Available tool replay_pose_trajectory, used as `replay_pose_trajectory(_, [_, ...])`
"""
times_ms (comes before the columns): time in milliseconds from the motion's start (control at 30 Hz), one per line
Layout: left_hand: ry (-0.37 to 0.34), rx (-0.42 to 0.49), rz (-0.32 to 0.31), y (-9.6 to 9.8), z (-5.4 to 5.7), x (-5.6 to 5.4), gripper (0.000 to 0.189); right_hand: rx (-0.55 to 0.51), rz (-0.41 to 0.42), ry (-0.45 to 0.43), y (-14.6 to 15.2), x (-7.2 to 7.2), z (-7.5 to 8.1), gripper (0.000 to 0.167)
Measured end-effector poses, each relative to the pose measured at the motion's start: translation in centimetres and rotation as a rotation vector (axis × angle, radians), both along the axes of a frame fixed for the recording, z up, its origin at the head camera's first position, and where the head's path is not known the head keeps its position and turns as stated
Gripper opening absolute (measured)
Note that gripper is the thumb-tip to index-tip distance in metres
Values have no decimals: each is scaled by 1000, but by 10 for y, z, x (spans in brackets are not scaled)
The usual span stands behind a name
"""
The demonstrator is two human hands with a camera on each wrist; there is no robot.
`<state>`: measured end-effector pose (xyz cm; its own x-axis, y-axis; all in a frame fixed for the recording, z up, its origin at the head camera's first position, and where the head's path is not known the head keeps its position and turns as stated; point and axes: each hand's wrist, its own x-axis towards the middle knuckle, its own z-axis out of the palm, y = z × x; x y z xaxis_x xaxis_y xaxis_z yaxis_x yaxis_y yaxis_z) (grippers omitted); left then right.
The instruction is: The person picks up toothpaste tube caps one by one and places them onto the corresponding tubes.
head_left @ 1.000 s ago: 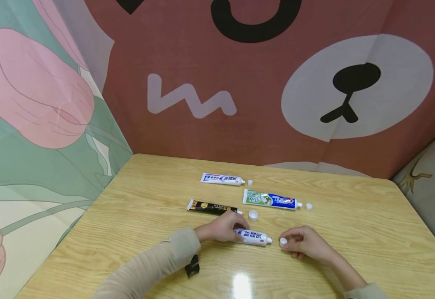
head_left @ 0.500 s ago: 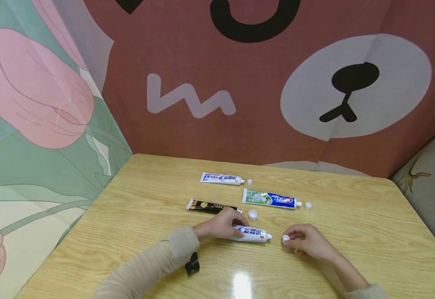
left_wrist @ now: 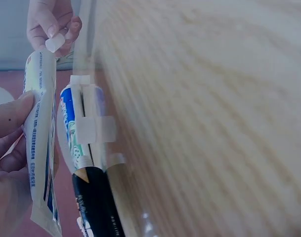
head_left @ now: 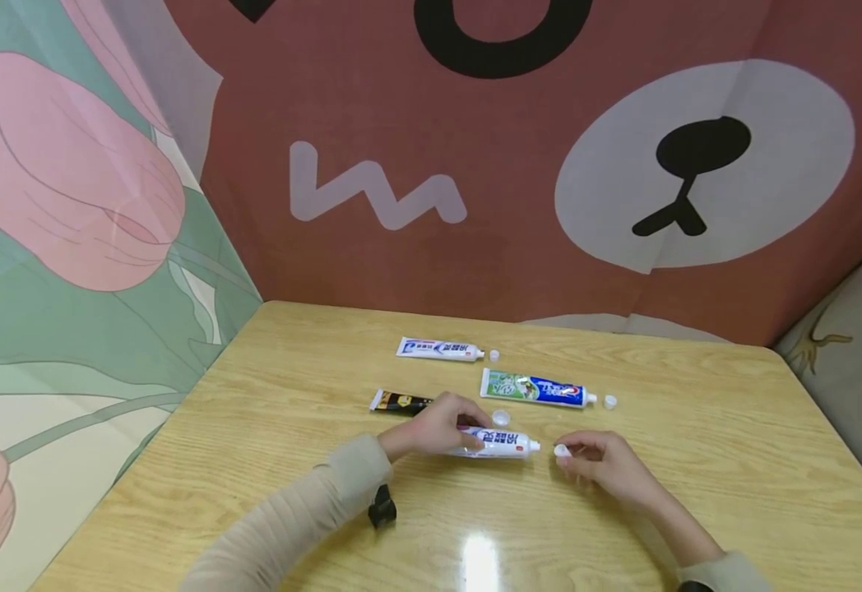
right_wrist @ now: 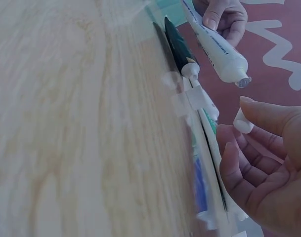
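In my left hand [head_left: 442,426] I grip a white toothpaste tube [head_left: 503,442] with blue lettering, its bare nozzle [right_wrist: 243,82] pointing right. The left wrist view has it raised off the table, thumb on one face and fingers behind. My right hand [head_left: 612,464] pinches a small white cap [right_wrist: 243,123] between thumb and fingers. A short gap separates that cap from the nozzle. Just behind the left hand lies a black toothpaste tube [head_left: 400,402], partly covered by the hand, with a wide white cap [head_left: 501,418] beyond its end.
Farther back on the wooden table [head_left: 290,370] lie another white toothpaste tube [head_left: 440,349] and a green-and-blue one [head_left: 537,388]. Both are uncapped, with small white caps [head_left: 493,355] beside their nozzles. A printed cloth [head_left: 401,271] hangs behind the table.
The held tube and my left hand have risen off the table and slightly away from me. My right hand drew the cap back a little, then returned toward the nozzle.
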<state>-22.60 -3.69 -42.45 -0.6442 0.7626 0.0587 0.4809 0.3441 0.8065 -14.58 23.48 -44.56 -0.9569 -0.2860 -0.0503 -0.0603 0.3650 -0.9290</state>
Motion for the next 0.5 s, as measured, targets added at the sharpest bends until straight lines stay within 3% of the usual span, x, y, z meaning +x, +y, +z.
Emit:
replay_pose_trajectory(300, [0, 4, 21, 2, 15, -1, 22, -3, -48, 101, -7, -4, 6, 33])
replay_pose_trajectory(467, [-16, 28, 20, 4, 18, -2, 23, -15, -57, 115, -12, -5, 6, 31])
replay_pose_trajectory(500, [-12, 35, 14, 4, 14, -5, 23, -17, -60, 116, -13, -5, 6, 31])
